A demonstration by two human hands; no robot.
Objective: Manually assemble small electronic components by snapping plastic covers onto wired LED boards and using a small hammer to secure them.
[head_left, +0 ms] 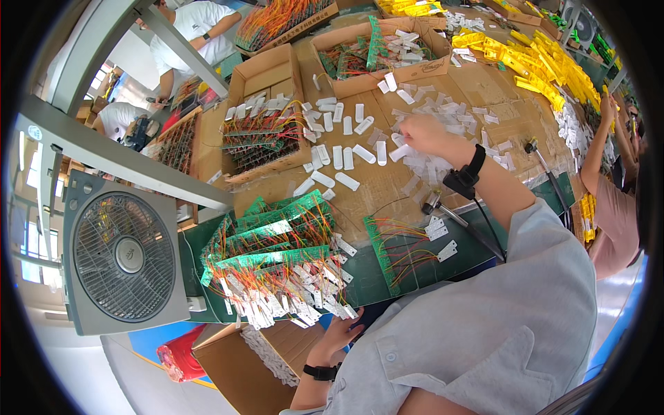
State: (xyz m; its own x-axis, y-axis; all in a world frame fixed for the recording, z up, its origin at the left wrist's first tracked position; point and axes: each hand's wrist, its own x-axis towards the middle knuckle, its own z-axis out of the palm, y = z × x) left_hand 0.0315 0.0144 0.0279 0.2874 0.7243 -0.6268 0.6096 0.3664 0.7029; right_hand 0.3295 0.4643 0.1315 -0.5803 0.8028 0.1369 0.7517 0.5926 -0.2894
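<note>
Under the near edge of the bench (361,273), your left hand (340,332) sits close to the wired boards (277,238); its grip is hidden, so I cannot tell; farther in, mid-bench, your right hand (429,135) curls over the translucent plastic pieces (423,164), touching them, a pinch impossible to confirm; they look light, thin, stiffish, probably slippery; best taken singly by opposite edges.
</note>
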